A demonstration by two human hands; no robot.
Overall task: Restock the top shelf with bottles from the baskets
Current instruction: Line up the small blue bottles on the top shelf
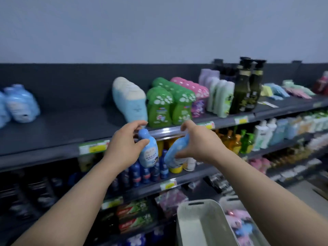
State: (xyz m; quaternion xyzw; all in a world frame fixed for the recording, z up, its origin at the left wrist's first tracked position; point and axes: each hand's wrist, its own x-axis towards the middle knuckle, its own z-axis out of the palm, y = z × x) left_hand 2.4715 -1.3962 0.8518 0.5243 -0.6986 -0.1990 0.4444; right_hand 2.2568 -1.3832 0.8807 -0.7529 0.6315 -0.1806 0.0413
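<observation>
My left hand (124,142) grips a small blue bottle (149,150) upright, just below the front lip of the top shelf (62,132). My right hand (197,139) holds a second blue bottle (174,151), tilted with its base down to the left. Both bottles hang in front of the second shelf. On the top shelf, a row of light blue bottles (130,98) leans beside green (159,107) and pink bottles (193,89). A pale basket (200,222) sits low at the right with nothing visible in it; a second basket (237,222) behind it holds pink and blue bottles.
More blue bottles (19,103) stand at the top shelf's far left, with a wide bare stretch between them and the light blue row. Dark tall bottles (246,86) and pale ones stand further right. Lower shelves are packed with products.
</observation>
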